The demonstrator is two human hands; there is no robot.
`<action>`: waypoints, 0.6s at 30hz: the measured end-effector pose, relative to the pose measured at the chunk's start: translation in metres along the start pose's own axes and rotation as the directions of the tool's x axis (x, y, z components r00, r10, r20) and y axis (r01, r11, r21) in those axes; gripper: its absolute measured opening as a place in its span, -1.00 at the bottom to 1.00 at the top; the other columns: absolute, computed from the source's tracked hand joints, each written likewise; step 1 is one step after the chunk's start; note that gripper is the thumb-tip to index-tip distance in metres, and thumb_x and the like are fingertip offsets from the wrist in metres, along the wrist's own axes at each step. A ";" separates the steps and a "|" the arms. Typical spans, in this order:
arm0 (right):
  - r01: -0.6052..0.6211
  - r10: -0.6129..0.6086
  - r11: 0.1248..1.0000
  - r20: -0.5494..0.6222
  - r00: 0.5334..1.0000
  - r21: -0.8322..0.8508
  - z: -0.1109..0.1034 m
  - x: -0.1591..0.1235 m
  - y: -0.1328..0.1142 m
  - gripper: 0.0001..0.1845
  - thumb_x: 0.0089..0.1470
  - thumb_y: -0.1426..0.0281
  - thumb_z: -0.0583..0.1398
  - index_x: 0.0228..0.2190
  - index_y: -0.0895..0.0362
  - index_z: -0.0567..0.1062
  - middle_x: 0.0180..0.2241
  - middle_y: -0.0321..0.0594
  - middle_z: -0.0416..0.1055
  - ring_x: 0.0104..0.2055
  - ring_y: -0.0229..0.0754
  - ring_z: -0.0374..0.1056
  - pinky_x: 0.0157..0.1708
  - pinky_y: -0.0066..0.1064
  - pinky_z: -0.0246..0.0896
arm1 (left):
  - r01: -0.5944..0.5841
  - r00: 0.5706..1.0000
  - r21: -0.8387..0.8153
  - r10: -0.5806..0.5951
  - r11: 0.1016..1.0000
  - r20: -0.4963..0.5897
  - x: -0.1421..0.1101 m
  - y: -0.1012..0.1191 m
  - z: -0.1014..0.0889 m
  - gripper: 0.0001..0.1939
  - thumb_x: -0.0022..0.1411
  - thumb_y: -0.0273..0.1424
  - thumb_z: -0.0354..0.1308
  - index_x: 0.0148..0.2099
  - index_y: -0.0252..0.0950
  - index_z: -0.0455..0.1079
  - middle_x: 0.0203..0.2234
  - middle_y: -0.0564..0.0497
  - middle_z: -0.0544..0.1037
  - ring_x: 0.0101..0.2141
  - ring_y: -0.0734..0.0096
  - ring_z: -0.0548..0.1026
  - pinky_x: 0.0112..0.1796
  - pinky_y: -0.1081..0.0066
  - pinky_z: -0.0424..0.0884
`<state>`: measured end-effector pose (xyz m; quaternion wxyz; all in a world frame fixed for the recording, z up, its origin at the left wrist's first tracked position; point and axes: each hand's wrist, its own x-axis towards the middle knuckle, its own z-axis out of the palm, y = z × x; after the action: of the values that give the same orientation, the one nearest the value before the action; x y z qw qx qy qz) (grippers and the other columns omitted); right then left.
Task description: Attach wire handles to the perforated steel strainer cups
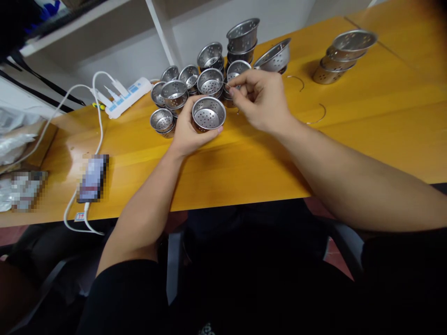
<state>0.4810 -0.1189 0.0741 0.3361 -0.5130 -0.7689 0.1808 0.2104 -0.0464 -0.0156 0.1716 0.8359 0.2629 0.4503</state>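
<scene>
My left hand (190, 128) is wrapped around a small perforated metal cup (208, 114), its open top facing up. Just right of and above that cup, my right hand (260, 95) pinches a thin wire (225, 84) between thumb and fingertips; most of the wire is hard to make out. Behind both hands stand several stacks of similar perforated cups, among them a front-left stack (162, 122) and a tall stack (242, 37). A wider perforated bowl (275, 56) sits tilted behind my right hand. Two curved wires lie on the table, a far wire (301, 83) and a nearer wire (323, 114).
Another stack of perforated cups (331, 63) leans on the far right of the yellow wooden table (230, 177). To the left are a white power strip (131, 97) with plugged-in cables and a phone (93, 179). Plastic bags (16, 142) lie at the left edge.
</scene>
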 end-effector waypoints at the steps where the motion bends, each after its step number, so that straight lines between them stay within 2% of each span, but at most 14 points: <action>1: -0.006 0.007 1.000 -0.005 1.000 0.017 0.000 0.000 0.000 -0.35 0.58 -0.24 0.02 0.38 -0.24 0.54 -0.17 -0.20 0.68 -0.11 0.15 0.47 0.04 0.09 0.53 | 0.003 1.000 -0.004 -0.003 1.000 -0.003 0.000 0.001 0.000 0.11 0.21 0.59 0.43 0.47 0.00 0.29 0.24 -0.12 0.65 0.26 -0.24 0.74 0.35 -0.31 0.68; 4: -0.027 0.028 0.998 -0.008 1.000 0.052 0.001 -0.002 0.000 -0.41 0.59 -0.20 0.05 0.30 -0.15 0.56 -0.05 -0.20 0.69 -0.12 0.05 0.44 0.05 -0.01 0.53 | 0.017 1.000 -0.014 -0.018 1.000 -0.012 -0.001 0.005 -0.002 0.08 0.22 0.55 0.47 0.46 -0.01 0.33 0.24 -0.13 0.67 0.24 -0.22 0.76 0.34 -0.28 0.70; 7: -0.020 0.020 1.000 0.016 1.000 0.011 0.003 -0.002 -0.001 -0.38 0.62 -0.19 -0.02 0.33 -0.17 0.55 0.00 -0.18 0.70 -0.08 0.08 0.45 0.04 0.00 0.51 | 0.016 1.000 -0.003 -0.016 1.000 -0.010 -0.001 0.007 -0.003 0.06 0.22 0.51 0.52 0.46 -0.02 0.38 0.25 -0.16 0.67 0.27 -0.24 0.74 0.36 -0.27 0.69; 9: -0.007 0.007 1.000 0.016 1.000 0.004 0.004 -0.002 -0.002 -0.37 0.61 -0.19 -0.03 0.33 -0.18 0.56 0.00 -0.16 0.70 -0.09 0.11 0.46 0.02 0.04 0.50 | 0.010 1.000 0.002 -0.010 1.000 -0.020 -0.001 0.005 -0.003 0.07 0.19 0.51 0.54 0.44 -0.04 0.41 0.25 -0.17 0.67 0.28 -0.25 0.73 0.38 -0.30 0.67; 14: -0.023 0.024 0.997 -0.023 0.999 0.072 0.004 -0.003 -0.004 -0.49 0.59 -0.05 0.06 0.27 -0.13 0.60 -0.04 -0.15 0.68 -0.10 0.08 0.47 0.04 0.02 0.50 | 0.035 0.999 0.022 -0.034 0.999 -0.041 -0.002 -0.001 0.000 0.09 0.15 0.47 0.60 0.44 -0.02 0.38 0.24 -0.15 0.65 0.33 -0.28 0.68 0.44 -0.33 0.59; 18: -0.002 0.005 0.997 -0.036 0.999 0.081 0.008 -0.001 0.003 -0.53 0.61 -0.09 0.08 0.24 -0.20 0.60 -0.08 -0.21 0.68 -0.11 0.08 0.46 0.00 0.00 0.49 | -0.012 0.998 -0.054 0.009 0.998 -0.058 -0.004 -0.006 0.003 0.01 0.37 0.37 0.49 0.59 0.07 0.22 0.38 -0.17 0.56 0.38 -0.18 0.64 0.45 -0.19 0.59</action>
<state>0.4778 -0.1179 0.0662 0.3703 -0.5033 -0.7538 0.2032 0.2095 -0.0439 -0.0227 0.1844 0.8190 0.2510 0.4819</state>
